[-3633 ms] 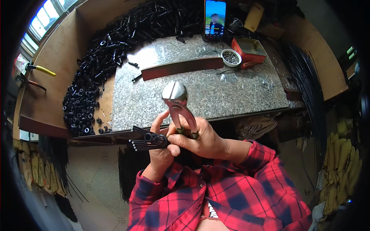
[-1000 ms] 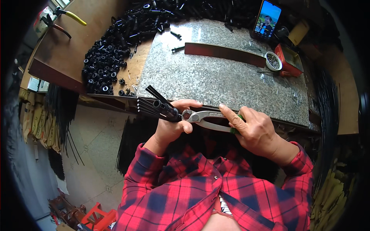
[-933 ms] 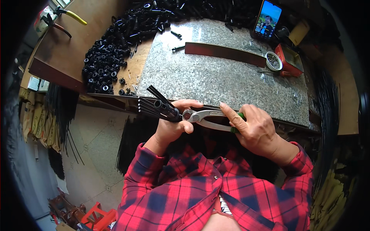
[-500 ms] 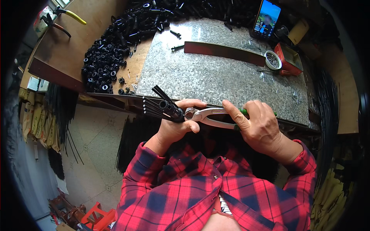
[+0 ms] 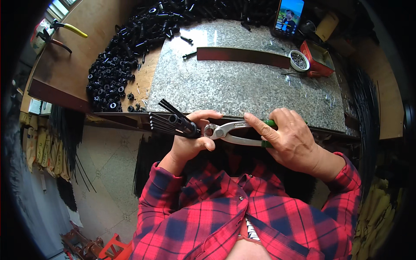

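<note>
Fingers [image 5: 261, 128] partly curled — pincers [image 5: 219, 132] right, rods [image 5: 173, 110] left

The pincers [image 5: 219, 133] have turned from pointing forward to leftward, toward the black bundle [image 5: 185, 125].

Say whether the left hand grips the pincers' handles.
No, the right hand grips the green handles; the left hand holds black rods.

Rod bundle [image 5: 163, 121] left of pliers [image 5: 220, 132], at the front edge of the worktop [image 5: 225, 89], parts [image 5: 112, 78] heaped left and behind, bowl [image 5: 299, 69] between strip [image 5: 242, 57] and box [image 5: 316, 65], phone [image 5: 288, 18] behind bowl
</note>
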The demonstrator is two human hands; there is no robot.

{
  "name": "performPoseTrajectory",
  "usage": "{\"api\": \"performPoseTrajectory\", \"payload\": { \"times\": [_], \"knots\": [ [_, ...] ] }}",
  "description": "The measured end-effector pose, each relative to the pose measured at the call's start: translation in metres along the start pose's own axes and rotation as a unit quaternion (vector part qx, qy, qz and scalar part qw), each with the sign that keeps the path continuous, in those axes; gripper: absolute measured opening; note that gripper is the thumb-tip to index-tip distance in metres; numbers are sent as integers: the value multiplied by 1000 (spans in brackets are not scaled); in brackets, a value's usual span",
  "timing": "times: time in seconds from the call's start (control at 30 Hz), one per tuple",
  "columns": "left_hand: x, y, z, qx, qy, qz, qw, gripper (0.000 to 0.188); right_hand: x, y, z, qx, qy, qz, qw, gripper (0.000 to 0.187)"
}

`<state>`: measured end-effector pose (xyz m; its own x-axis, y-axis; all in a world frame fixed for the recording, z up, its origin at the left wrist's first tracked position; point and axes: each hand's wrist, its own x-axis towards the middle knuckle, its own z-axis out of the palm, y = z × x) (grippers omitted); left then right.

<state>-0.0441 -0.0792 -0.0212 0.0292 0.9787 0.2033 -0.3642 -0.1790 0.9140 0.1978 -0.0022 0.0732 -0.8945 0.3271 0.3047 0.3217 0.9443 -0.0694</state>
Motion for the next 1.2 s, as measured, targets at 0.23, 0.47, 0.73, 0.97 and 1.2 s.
{"api": "performPoseTrajectory", "payload": {
  "times": [0.23,0.47,0.73,0.97,1.2],
  "knots": [
    [3,4,9,112,1,0,994,75,-9,-5,-11,-49,-39,-24,998,61],
    [1,4,13,215,17,-10,976,37,-13,-9,-8,-62,-61,-16,996,58],
    [4,-4,28,72,205,52,975,28,-4,23,-14,142,-180,135,964,62],
    [8,61,15,-3,168,137,976,27,-13,73,38,40,-83,199,976,68],
    [-9,137,1,-120,70,204,969,37,-31,-1,35,341,20,-51,938,28]
  ]
}}
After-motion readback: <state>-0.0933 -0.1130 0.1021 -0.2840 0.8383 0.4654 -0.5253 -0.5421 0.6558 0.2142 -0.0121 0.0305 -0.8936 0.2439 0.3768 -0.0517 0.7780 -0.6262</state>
